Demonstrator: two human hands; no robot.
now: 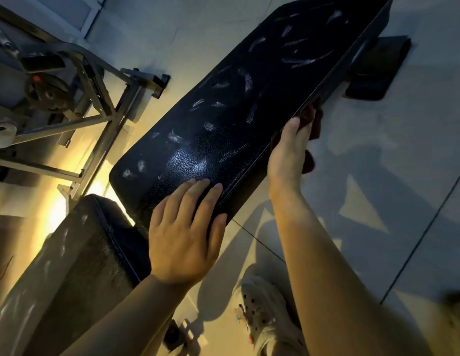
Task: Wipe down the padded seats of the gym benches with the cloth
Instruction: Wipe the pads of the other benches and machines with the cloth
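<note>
The left hand [184, 235] lies flat with straight fingers on the near end of the long black padded seat [249, 104], holding nothing. The right hand [288, 152] grips a dark red cloth [310, 119] against the seat's right side edge, farther along than the left hand. The cloth bunches beyond the right fingertips and under the palm, apart from the left hand.

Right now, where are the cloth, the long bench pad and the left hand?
cloth [310, 116]: head view, on the dark red fold above the right hand's fingertips.
long bench pad [249, 104]: head view, on the middle of its black top face.
left hand [184, 232]: head view, on the back of the hand.
</note>
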